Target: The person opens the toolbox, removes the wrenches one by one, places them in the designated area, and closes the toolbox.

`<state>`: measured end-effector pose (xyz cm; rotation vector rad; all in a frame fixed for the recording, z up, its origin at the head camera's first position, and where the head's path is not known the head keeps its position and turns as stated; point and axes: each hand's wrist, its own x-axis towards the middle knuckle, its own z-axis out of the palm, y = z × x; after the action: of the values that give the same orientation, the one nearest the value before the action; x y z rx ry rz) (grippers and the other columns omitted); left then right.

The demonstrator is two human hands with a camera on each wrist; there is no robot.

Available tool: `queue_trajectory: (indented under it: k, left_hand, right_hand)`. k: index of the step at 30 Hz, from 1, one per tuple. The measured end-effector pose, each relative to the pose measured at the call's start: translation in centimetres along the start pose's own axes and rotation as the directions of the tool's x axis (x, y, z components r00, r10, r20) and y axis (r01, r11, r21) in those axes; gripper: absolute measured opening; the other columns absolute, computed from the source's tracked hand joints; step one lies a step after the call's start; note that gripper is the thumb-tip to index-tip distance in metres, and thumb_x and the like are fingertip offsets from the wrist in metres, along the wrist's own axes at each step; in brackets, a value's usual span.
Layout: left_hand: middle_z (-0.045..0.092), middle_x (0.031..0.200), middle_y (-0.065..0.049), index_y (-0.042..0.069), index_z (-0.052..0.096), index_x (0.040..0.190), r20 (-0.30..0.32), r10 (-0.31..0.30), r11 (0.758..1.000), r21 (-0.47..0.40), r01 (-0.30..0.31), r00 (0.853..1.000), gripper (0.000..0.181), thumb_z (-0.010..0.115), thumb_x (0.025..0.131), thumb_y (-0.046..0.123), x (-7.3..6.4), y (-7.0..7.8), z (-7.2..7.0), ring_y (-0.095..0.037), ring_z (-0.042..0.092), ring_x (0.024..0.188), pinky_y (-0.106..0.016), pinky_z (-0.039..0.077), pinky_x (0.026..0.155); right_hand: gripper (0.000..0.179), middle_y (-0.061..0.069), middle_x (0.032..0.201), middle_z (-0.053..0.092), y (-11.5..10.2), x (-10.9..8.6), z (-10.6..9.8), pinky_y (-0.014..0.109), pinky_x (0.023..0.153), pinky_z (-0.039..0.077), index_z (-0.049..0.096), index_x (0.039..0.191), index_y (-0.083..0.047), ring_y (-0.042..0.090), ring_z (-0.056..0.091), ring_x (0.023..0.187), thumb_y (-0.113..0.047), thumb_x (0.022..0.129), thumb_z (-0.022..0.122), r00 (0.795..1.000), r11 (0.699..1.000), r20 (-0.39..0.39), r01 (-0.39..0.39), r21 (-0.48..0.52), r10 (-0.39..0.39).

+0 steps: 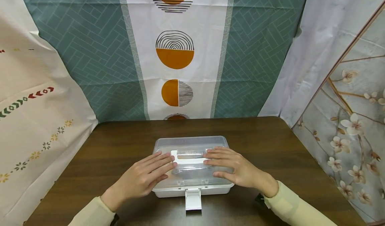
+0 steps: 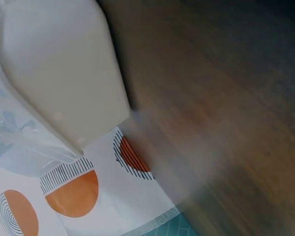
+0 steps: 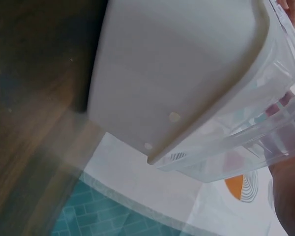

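Observation:
A white storage box [image 1: 168, 193] with a clear plastic lid [image 1: 192, 141] stands near the front of the table, lid down. Its white carrying handle [image 1: 190, 161] lies flat on top, and the white front latch [image 1: 193, 199] sticks out toward me, unfastened. My left hand [image 1: 147, 175] lies over the lid's left side, fingers extended to the handle's left end. On the other side my right hand [image 1: 233, 167] has its straight fingers over the lid by the handle's right end. Both wrist views show the box's white side wall [image 2: 69, 73], [image 3: 162, 73].
The brown wooden table [image 1: 126, 135] extends around the box. Behind it hangs a green and white patterned cloth [image 1: 207, 52]. A cream cloth [image 1: 45, 119] borders the left, and a flowered cloth [image 1: 346, 172] the right.

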<state>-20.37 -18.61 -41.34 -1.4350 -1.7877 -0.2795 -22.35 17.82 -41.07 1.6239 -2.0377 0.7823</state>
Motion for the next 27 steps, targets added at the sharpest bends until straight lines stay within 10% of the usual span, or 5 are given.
queue_trajectory:
  k: [27]
  left_hand:
    - [0.069,0.131,-0.016,0.004,0.066,0.137,-0.051,-0.121,0.983,0.133,0.127,0.991,0.039,0.047,0.111,0.026,0.7,1.2,-0.4,-0.034,0.067,0.118,-0.045,0.044,0.114]
  right_hand:
    - [0.031,0.012,0.128,0.072,0.8,1.6,-0.6,0.041,0.113,0.045,0.073,0.129,-0.007,0.030,0.066,0.122,-0.010,0.098,0.071,0.990,0.993,-0.126,-0.047,0.105,0.060]
